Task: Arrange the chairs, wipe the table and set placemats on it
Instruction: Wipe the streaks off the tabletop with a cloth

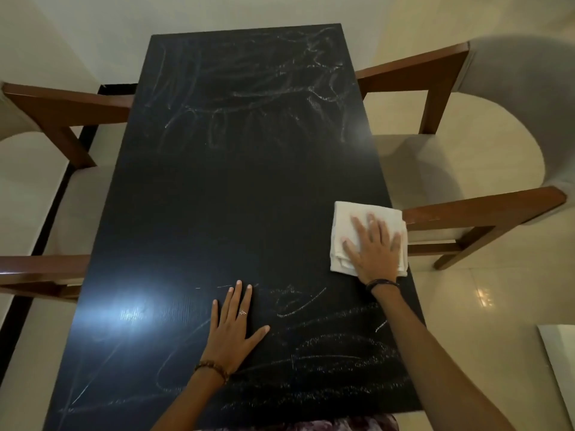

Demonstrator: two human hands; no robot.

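A long black table (224,188) runs away from me, streaked with pale wipe marks at the far end and near my body. My right hand (375,248) lies flat with spread fingers on a folded white cloth (343,219), pressing it onto the table near the right edge. My left hand (235,328) rests flat on the bare tabletop near the front, fingers straight, a ring on one finger. A wooden armchair with a pale seat (460,157) stands at the right side, and another chair (46,144) at the left, its arms reaching the table's edge.
Glossy cream floor tiles (485,306) surround the table. A white wall stands behind the far end. A pale flat object (560,353) shows at the lower right edge. A bright light reflection sits on the table's front left.
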